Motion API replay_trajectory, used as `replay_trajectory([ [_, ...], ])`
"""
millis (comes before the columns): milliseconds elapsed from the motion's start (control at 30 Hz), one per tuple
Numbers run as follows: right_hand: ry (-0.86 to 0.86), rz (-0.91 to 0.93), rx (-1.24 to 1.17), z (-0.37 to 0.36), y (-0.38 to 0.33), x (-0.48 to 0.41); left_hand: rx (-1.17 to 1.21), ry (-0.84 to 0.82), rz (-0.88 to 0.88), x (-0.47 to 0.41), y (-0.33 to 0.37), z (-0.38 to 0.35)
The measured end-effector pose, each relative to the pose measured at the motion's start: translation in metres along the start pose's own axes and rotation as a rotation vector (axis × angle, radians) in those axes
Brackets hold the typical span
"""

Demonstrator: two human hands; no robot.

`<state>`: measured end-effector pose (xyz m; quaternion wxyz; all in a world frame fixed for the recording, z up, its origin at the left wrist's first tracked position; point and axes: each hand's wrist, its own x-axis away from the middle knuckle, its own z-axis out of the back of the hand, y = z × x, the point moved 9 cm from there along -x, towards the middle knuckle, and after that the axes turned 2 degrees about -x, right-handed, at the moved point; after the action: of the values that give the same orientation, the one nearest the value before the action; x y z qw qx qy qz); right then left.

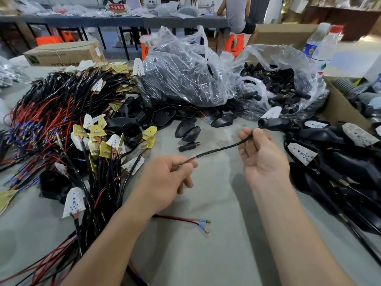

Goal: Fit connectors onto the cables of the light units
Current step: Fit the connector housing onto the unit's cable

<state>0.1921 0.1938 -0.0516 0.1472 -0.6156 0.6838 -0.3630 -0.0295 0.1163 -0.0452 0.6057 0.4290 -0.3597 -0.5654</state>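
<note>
1. holding one black cable (216, 150) stretched between both hands: the left hand (165, 178) pinches the end where red wire shows, and the right hand (261, 155) pinches the far end.
2. keep the far end straight and pinched near its tip, so it enters a connector squarely.
3. a loose connector (186, 146) lies just beyond the left hand; an open bag (292, 58) of them sits beyond the right hand.
4. tangled light boards (95, 131) crowd the left hand's outer side and black housings (329, 162) the right's; stray wires may snag.
</note>
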Motion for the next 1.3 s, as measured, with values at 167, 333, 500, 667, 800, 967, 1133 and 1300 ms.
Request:
replay_trajectory([
  [167, 0.086, 0.238, 0.543, 0.005, -0.015, 0.005, -0.137, 0.232, -0.051, 0.0, 0.004, 0.036],
  [333, -0.244, 0.833, 1.054, -0.055, -0.032, 0.057, -0.077, 0.263, -0.017, 0.005, 0.007, 0.043],
  [500, -0.838, 0.398, 1.352, -0.078, 0.056, 0.077, -0.088, 0.222, -0.12, 0.007, 0.02, 0.046],
  [667, -0.808, 0.421, 1.442, -0.076, 0.051, 0.069, -0.138, 0.256, -0.14, 0.001, 0.017, 0.062],
  [800, -0.734, 0.246, 1.319, -0.068, 0.055, 0.07, 0.101, 0.311, -0.036, -0.004, 0.005, 0.07],
  [967, -0.629, 0.095, 1.177, -0.066, 0.076, 0.091, 0.817, 0.11, 0.183, -0.01, -0.014, 0.043],
  [1133, -0.701, 0.097, 1.334, -0.072, 0.097, 0.106, 0.627, 0.135, 0.238, -0.011, -0.022, 0.039],
  [1300, -0.471, 0.496, 1.461, -0.079, 0.042, 0.051, 0.625, 0.135, 0.29, -0.009, -0.023, 0.034],
])
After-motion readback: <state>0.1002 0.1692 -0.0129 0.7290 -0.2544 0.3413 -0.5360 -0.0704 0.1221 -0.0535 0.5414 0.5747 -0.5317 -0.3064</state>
